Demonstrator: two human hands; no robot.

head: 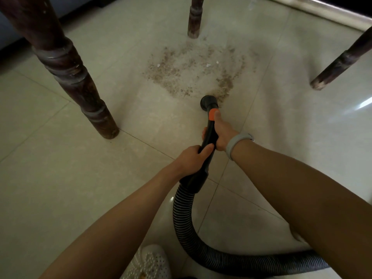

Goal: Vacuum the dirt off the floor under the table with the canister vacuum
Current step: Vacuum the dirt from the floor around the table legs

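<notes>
Both hands are clamped on the black vacuum handle (208,137): the left hand (190,158) lower, near the ribbed hose (187,224), the right hand (222,133) higher, thumb by the orange button (211,115). The nozzle (208,101) sits at the near edge of the dirt (191,71) on the tiled floor (60,158), between the table legs (66,63).

Open floor (60,178) lies between three worktop legs: left leg (68,69), rear leg (194,17), right leg (342,61). Dirt patch (191,67) sits centrally, unobstructed.
</notes>
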